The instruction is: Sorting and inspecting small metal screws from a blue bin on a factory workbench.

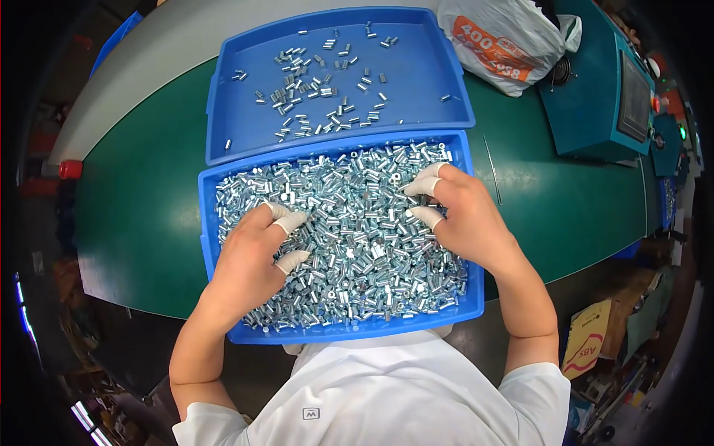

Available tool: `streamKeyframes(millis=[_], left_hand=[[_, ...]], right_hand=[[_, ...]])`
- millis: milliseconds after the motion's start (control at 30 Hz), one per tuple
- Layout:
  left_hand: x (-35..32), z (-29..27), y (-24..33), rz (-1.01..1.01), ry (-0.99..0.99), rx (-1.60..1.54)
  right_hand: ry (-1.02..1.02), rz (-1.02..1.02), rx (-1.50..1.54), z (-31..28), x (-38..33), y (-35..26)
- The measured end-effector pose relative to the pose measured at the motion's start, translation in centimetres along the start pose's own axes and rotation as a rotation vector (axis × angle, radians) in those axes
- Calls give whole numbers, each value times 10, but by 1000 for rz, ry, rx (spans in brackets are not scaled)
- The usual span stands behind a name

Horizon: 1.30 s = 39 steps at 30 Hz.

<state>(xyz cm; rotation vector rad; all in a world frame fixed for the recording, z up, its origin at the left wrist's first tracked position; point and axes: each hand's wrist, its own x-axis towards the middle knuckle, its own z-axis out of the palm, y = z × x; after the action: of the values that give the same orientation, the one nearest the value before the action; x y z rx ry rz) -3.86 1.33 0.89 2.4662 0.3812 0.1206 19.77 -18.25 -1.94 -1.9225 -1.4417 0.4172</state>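
A blue plastic tray (pixel 476 290) in front of me is filled with small silvery metal sleeves (pixel 349 238). Over its left side, my left hand (pixel 260 249) touches the sleeves, thumb and fingers apart, with white finger cots on the tips. My right hand (pixel 461 212) reaches into the right side of the heap, its cot-covered fingers also spread from the thumb. No sleeve shows clearly gripped in either hand. Beyond stands a second blue tray (pixel 245 82), where a thinner scatter of the same sleeves (pixel 297 89) lies on the bottom.
Both trays stand on a green tabletop (pixel 141 215). At the back right are a white plastic bag (pixel 494 44) and a teal machine with a screen (pixel 595 89). A thin metal rod (pixel 493 169) lies right of the trays. A red round object (pixel 71 169) sits at the left edge.
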Motion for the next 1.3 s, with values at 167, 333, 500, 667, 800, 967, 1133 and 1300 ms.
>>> streamKeyframes(millis=[167, 333, 500, 667, 800, 967, 1133, 1300], left_hand=[[-2, -2, 0, 15, 7, 112], [0, -5, 2, 12, -31, 107], [0, -2, -3, 51, -7, 87], [-2, 1, -2, 77, 28, 189], [-2, 2, -1, 83, 38, 223], [-4, 2, -1, 87, 36, 257], [-4, 1, -2, 61, 47, 218], [-4, -1, -8, 42, 51, 154]], right_hand=[[-5, -44, 91, 3, 1, 3], [-10, -102, 146, 2, 1, 2], [48, -49, 160, -4, -5, 3], [46, -33, 101, -8, -8, 7], [34, 45, 122, -7, -11, 7], [47, 24, 67, -7, -10, 5], [48, -26, -44, -6, -6, 11], [34, 15, 46, -6, -8, 11]])
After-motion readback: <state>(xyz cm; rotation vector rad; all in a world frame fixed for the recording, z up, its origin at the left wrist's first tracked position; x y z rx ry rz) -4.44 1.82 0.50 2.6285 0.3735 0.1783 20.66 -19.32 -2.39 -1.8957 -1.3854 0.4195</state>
